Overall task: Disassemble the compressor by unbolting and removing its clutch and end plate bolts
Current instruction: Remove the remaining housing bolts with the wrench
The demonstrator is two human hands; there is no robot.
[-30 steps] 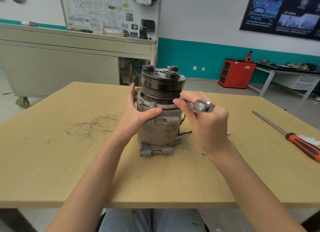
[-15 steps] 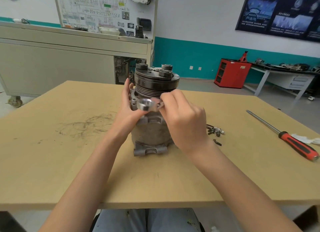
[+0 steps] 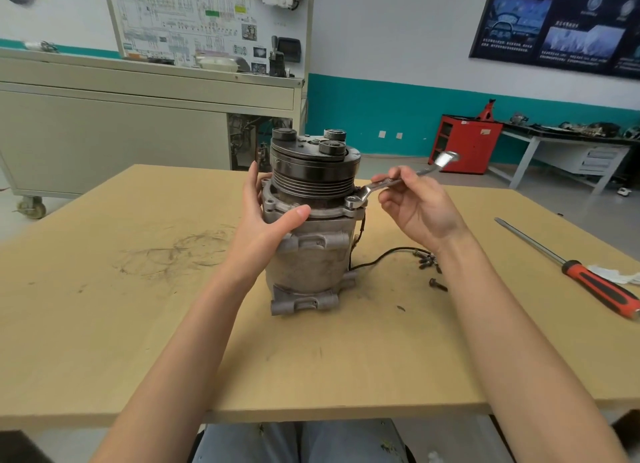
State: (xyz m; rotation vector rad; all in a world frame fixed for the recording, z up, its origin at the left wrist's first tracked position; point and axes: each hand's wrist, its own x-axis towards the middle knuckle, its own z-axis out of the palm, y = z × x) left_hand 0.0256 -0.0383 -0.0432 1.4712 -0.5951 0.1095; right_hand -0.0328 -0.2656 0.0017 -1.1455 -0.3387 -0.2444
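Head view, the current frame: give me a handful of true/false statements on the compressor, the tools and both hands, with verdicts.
1. The compressor stands upright on the table, pulley end up. True.
2. The right hand holds a wrench whose ring end sits on a bolt at the flange under the pulley. True.
3. The left hand is lifted clear of the compressor. False: it rests on the housing, thumb across the front.
4. The red-handled screwdriver lies left of the compressor. False: it lies at the table's right edge, untouched.
5. Loose bolts lie on the table right of the compressor. True.
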